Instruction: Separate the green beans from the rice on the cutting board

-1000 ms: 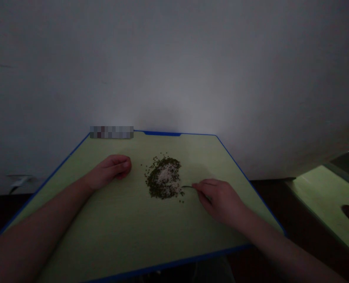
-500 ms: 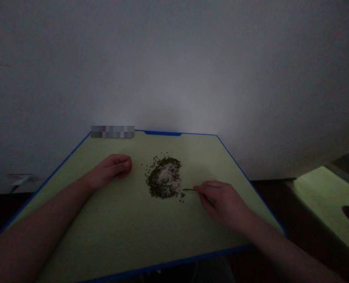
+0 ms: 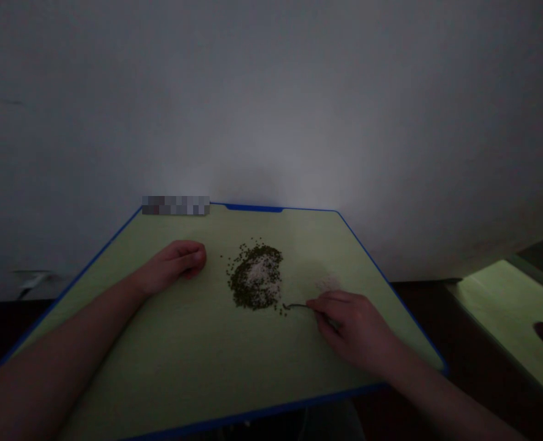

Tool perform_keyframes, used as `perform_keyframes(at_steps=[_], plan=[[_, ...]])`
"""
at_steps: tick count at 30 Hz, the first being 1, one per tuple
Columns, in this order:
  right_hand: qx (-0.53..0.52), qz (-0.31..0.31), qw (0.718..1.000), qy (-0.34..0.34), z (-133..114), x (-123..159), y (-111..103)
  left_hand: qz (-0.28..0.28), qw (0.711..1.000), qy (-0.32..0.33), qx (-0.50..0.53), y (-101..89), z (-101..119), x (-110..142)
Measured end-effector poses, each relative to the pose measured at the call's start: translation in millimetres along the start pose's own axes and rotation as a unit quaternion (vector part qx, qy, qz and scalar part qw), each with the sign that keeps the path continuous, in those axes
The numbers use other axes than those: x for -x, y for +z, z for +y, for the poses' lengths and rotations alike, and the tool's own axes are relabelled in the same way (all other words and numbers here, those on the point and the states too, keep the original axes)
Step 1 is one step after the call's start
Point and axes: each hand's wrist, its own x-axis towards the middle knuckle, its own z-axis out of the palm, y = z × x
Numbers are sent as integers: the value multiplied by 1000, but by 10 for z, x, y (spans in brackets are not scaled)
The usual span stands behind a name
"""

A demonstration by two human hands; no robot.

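On the pale board-topped table (image 3: 198, 361) lies a mixed heap of small green beans (image 3: 241, 294) and white rice-like grains (image 3: 262, 275). My left hand (image 3: 179, 260) rests in a loose fist to the left of it, with nothing visible inside. My right hand (image 3: 347, 321) pinches a thin metal tool (image 3: 297, 305) with a slightly curved tip; its exact kind is too dim to tell. That tip is at the heap's lower right edge, beside a few stray beans. Just beyond my right knuckles is a small patch of white grains (image 3: 329, 282), partly hidden by the hand.
A blue edge (image 3: 253, 209) borders the table, which stands against a grey wall (image 3: 271, 104). A blurred-out strip (image 3: 176, 205) sits at the far left corner. Another pale tabletop (image 3: 505, 300) is at the right, and a white plug (image 3: 32, 282) is low on the left wall.
My right hand has moved slightly right and toward me with the tool, revealing the small patch of white grains behind it. My left hand stays in place.
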Motion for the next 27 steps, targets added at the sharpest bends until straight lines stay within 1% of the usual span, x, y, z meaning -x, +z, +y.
perform_keyframes(at_steps=[6, 14, 16, 21, 27], plan=[[1, 4, 1000, -5, -42, -20, 24, -6, 1000, 7, 6, -12, -11, 0], [8, 33, 998, 55, 6, -67, 0, 3, 1000, -2, -5, -4, -7, -7], [4, 32, 998, 44, -7, -82, -5, 4, 1000, -7, -9, -2, -8, -4], [2, 0, 1000, 7, -67, -89, 11, 0, 1000, 2, -22, -8, -9, -10], [-11, -6, 1000, 15, -114, -48, 34, -5, 999, 6, -32, -6, 25, -10]])
